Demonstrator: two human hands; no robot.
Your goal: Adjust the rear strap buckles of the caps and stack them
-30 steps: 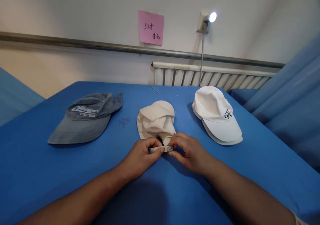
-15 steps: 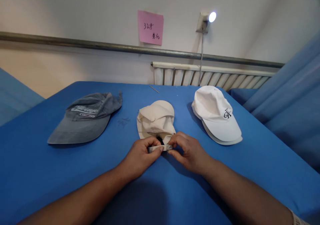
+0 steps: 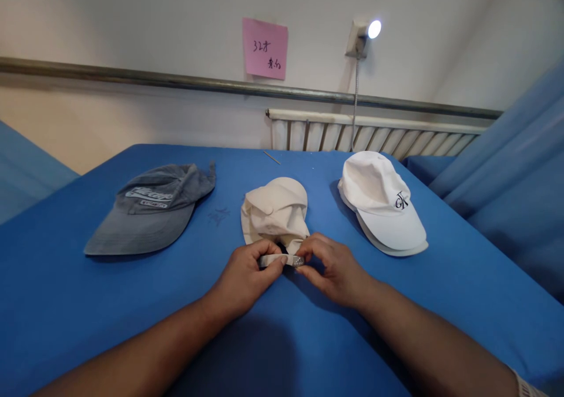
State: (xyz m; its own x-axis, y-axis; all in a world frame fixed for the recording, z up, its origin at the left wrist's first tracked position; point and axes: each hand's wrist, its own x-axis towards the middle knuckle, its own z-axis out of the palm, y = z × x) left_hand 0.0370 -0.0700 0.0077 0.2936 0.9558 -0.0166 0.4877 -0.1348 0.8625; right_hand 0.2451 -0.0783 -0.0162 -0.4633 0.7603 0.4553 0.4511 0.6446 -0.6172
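Note:
A beige cap (image 3: 275,206) lies at the middle of the blue-covered table, with its back strap (image 3: 275,261) toward me. My left hand (image 3: 249,276) pinches the strap between thumb and fingers on its left part. On the other side, my right hand (image 3: 332,268) grips the strap's end by a small metal buckle (image 3: 298,261). Both hands are close together at the cap's near edge, and the fingers hide part of the strap. To the left lies a grey cap (image 3: 152,209) with white lettering. White caps (image 3: 379,197), apparently stacked, lie to the right, the top one with a black logo.
The blue table (image 3: 132,320) reaches back to the wall. A thin stick (image 3: 272,157) lies near its far edge. Behind it are a radiator (image 3: 317,134), a metal pipe (image 3: 176,81), a pink note (image 3: 265,49) and a socket with a cord (image 3: 358,40). A blue curtain (image 3: 520,168) hangs at right.
Almost nothing differs. The strap's left part has shifted very slightly in my fingers; both hands keep their hold, and the caps stay where they were.

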